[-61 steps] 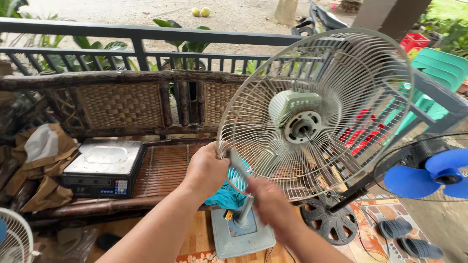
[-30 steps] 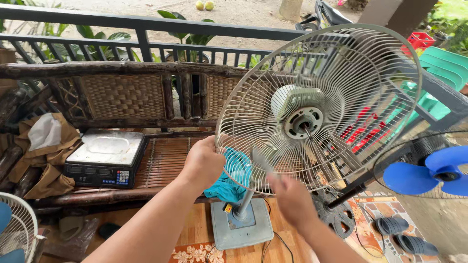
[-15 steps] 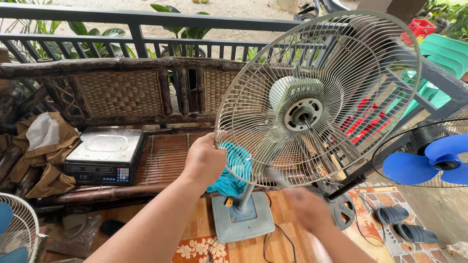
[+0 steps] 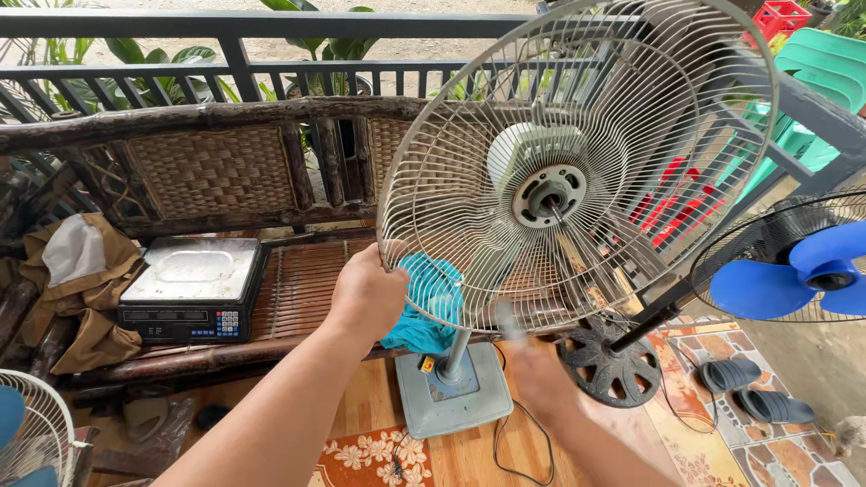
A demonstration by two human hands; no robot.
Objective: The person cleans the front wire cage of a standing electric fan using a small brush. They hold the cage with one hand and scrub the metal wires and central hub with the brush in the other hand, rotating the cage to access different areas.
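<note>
A pale grey stand fan with its blades off faces me; its wire guard [image 4: 631, 135] is bare around the motor hub [image 4: 546, 194]. The square grey base [image 4: 460, 397] stands on the wooden floor. My left hand [image 4: 365, 293] grips the guard's lower left rim. Just to its right a teal cloth [image 4: 424, 311] shows through the wires. Under the guard's bottom edge is my right hand [image 4: 541, 383], blurred, with something pale and thin sticking up from it; what it is cannot be made out.
Behind the fan is a woven wooden bench [image 4: 207, 171] with a digital scale [image 4: 194, 289] and crumpled brown paper [image 4: 81, 280]. At right stands a blue-bladed fan [image 4: 794, 271] on a round black base [image 4: 609, 361], with slippers [image 4: 749, 388]. Another white guard [image 4: 27, 433] sits lower left.
My right hand has dropped from the fan's stem to below the guard and moved right. The left hand keeps its grip on the rim. My view has come closer to the fan.
</note>
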